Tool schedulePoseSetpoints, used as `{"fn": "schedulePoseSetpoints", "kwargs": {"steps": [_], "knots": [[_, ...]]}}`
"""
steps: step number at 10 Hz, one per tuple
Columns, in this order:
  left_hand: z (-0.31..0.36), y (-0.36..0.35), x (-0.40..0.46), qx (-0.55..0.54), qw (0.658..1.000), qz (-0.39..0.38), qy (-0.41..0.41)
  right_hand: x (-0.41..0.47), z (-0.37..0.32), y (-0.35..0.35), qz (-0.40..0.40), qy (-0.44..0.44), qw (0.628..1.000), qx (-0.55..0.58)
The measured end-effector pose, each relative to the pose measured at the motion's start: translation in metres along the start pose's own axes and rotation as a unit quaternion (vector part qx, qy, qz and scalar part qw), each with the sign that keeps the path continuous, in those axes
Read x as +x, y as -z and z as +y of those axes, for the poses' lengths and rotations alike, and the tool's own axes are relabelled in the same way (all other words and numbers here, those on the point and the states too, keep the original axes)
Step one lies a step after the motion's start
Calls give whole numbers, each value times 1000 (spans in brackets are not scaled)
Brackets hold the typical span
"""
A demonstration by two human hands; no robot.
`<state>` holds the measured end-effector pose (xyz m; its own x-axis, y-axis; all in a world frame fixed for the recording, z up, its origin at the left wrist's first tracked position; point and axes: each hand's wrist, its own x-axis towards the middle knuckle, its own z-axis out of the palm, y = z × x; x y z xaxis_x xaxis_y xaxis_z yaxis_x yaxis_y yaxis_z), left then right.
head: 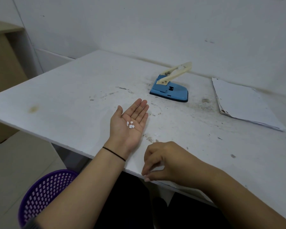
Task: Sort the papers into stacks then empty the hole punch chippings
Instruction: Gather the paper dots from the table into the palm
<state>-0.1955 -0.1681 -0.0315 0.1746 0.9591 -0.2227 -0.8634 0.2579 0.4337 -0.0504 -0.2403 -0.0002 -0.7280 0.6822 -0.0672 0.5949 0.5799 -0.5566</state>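
My left hand [129,123] rests palm up on the white table [73,100], fingers flat, with several small white paper chippings [130,125] lying in the palm. My right hand [160,161] hovers at the table's near edge, fingers curled and pinched together; I cannot tell whether a chipping is between them. The blue hole punch [170,90] with its cream lever raised stands farther back, right of the middle. A stack of white papers [243,103] lies at the right side of the table.
A purple mesh waste basket [43,194] stands on the floor below the table's near left edge, under my left forearm. A stray chipping [155,134] lies on the table near my right hand. The wall runs close behind the table; a beige cabinet [5,63] stands at left.
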Motion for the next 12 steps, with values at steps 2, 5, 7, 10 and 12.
{"fn": "schedulePoseSetpoints", "kwargs": {"steps": [2,5,7,10,12], "knots": [[1,1,-1,-1,1000,-3,-1,-3,0,-7,23,19,999,-17],[-2,-2,0,1,999,-13,29,7,1,26,198,-76,973,94],[-5,-6,-3,-1,998,-39,57,41,1,52,254,-106,954,117],[-8,-13,2,68,996,-42,32,65,3,52,220,-121,964,90],[-4,-14,8,74,996,-7,41,59,12,62,237,-115,959,99]]}}
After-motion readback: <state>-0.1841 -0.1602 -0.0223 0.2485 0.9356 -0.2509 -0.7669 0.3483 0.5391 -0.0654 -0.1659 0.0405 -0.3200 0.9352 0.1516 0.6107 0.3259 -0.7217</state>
